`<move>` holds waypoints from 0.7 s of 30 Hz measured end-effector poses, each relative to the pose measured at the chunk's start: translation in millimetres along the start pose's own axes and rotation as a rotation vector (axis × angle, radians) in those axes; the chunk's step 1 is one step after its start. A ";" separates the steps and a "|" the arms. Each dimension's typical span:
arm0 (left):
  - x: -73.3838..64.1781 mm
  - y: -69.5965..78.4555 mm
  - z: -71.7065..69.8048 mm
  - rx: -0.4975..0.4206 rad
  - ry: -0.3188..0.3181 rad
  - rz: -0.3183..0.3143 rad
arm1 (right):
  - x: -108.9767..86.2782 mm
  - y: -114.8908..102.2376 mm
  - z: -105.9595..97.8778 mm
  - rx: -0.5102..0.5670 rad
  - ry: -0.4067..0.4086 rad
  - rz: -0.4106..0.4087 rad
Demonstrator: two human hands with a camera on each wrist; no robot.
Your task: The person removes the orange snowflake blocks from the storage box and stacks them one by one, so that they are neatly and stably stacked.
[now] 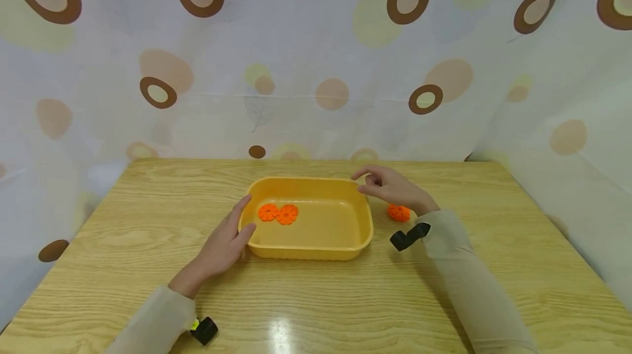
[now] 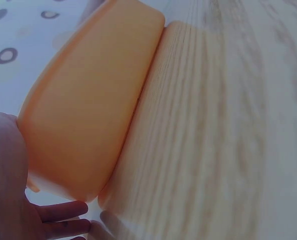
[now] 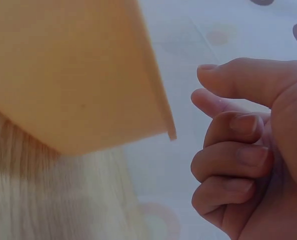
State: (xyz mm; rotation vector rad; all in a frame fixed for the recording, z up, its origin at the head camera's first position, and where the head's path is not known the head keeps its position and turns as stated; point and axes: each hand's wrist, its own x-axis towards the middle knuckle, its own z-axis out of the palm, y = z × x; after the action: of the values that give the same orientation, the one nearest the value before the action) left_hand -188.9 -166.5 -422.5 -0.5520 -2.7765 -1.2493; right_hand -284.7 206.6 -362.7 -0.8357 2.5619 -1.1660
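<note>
A yellow plastic tray [image 1: 316, 252] stands on the table. My left hand [image 1: 224, 241] holds its left end, the thumb over the rim and the fingers along the outside; the left wrist view shows the tray's outer wall [image 2: 88, 100]. Two orange notched discs [image 1: 287, 214] lie in the tray's left part. My right hand [image 1: 395, 186] hovers by the tray's far right corner, apart from it. Its thumb and index finger are parted with nothing between them, and the other fingers [image 3: 233, 162] are curled in. More orange notched discs [image 1: 399, 212] lie on the table below the right wrist, partly hidden.
The wooden table [image 1: 148, 206] runs back to a patterned cloth [image 1: 296, 123] hanging behind it and along the sides. A black wrist camera [image 1: 410, 236] sits on the right sleeve, and another black camera [image 1: 204, 331] is by the left sleeve.
</note>
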 end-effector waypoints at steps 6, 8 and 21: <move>0.3 -0.2 0.8 0.006 0.001 0.004 | 12.1 -14.4 2.2 -0.015 -0.019 -0.027; 0.2 -0.3 0.8 0.002 0.000 0.003 | 16.0 -18.5 3.3 -0.020 -0.035 -0.047; -0.3 0.7 -0.1 0.008 0.002 0.002 | 34.4 -37.7 14.1 -0.072 -0.133 -0.138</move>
State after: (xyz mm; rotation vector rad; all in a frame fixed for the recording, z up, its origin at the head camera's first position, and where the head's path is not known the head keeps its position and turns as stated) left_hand -188.3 -166.2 -421.9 -0.5528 -2.7768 -1.2375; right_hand -291.7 158.1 -342.5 -1.0831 2.4846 -1.0220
